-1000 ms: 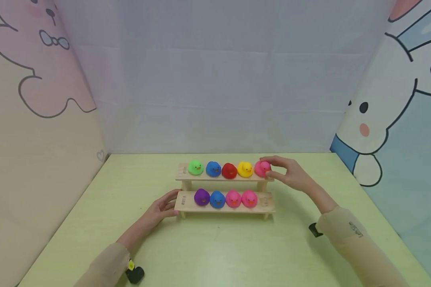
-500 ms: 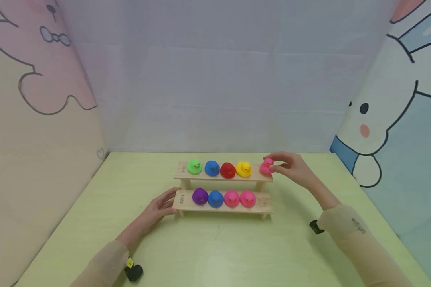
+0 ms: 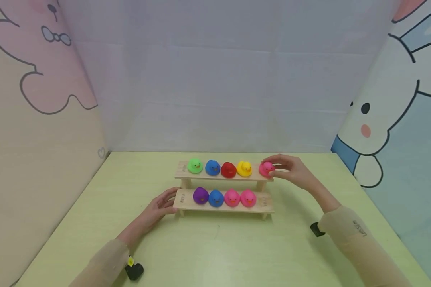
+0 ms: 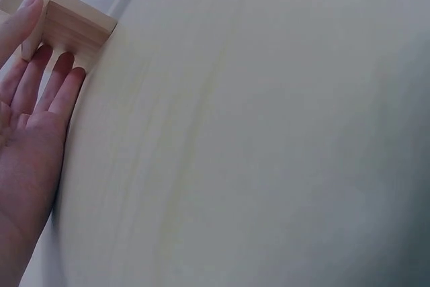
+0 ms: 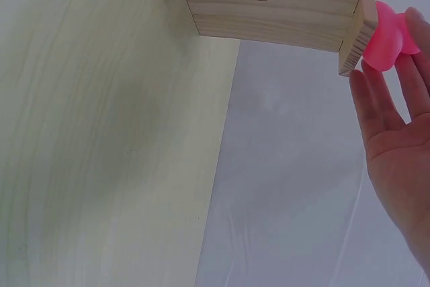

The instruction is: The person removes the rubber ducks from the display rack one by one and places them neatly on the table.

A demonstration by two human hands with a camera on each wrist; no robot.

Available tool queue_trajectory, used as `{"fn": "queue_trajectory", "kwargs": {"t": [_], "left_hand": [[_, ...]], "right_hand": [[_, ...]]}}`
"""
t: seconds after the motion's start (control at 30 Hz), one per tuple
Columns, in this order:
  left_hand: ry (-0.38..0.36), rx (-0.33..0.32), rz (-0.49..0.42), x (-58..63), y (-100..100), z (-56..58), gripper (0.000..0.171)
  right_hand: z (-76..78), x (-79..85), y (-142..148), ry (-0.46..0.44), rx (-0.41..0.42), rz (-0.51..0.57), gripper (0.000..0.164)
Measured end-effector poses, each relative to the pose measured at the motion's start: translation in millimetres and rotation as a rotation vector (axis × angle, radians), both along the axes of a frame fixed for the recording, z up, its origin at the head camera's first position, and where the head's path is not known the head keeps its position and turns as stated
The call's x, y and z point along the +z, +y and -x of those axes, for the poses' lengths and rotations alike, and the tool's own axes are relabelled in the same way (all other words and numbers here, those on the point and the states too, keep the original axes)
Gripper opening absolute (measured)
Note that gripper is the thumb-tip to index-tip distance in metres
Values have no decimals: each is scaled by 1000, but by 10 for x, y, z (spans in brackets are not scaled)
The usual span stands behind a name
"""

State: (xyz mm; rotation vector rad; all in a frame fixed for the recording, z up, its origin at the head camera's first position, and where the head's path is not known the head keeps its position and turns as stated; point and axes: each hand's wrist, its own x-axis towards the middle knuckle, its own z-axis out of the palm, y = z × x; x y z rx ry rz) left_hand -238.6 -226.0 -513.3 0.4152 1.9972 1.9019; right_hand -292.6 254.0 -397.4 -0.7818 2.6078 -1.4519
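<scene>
A pink rubber duck [image 3: 267,169] sits at the right end of the upper shelf [image 3: 215,175] of a two-tier wooden stand. My right hand [image 3: 291,171] pinches it between thumb and fingers; the right wrist view shows the same duck [image 5: 385,37] against the fingers by the shelf's end. To its left stand a yellow duck [image 3: 244,169], a red one [image 3: 228,170], a blue one [image 3: 212,168] and a green one [image 3: 195,166]. My left hand [image 3: 161,205] holds the left end of the lower shelf [image 3: 186,203], thumb in front, fingers behind.
The lower shelf bears a purple duck [image 3: 200,195], a blue duck [image 3: 216,198] and two pink ducks [image 3: 232,198] side by side. The stand is on a pale green table [image 3: 215,247], with a white curtain [image 3: 215,79] behind it.
The right hand has shifted the pink duck a little right along the upper shelf, away from the yellow duck, and turned it. My left hand stays at the lower shelf's end.
</scene>
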Motion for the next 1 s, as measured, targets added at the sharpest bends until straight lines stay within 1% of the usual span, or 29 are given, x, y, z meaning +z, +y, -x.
{"fn": "queue_trajectory", "kwargs": {"t": [0.13,0.37,0.53,0.63,0.73,0.87,1.0], "left_hand": [[-4,6,-4,-5,-5,-2,75],[5,-3,-36,-13,6,-1,76],[18,-6,-54,-17,12,-3,76],[14,-7,-63,-12,15,-10,76],[12,-11,-72,-5,23,-13,75],[29,-15,-76,-3,26,-12,75],[30,-13,-74,4,24,-10,74]], "right_hand": [[9,-14,0,-32,10,17,45],[24,-14,-1,-60,-14,-24,48],[41,12,-18,-38,-13,-63,47],[64,15,-4,-22,-18,-64,46],[98,3,38,-2,-32,-40,45],[154,-34,113,30,-52,8,45],[211,-74,189,77,-87,39,45]]}}
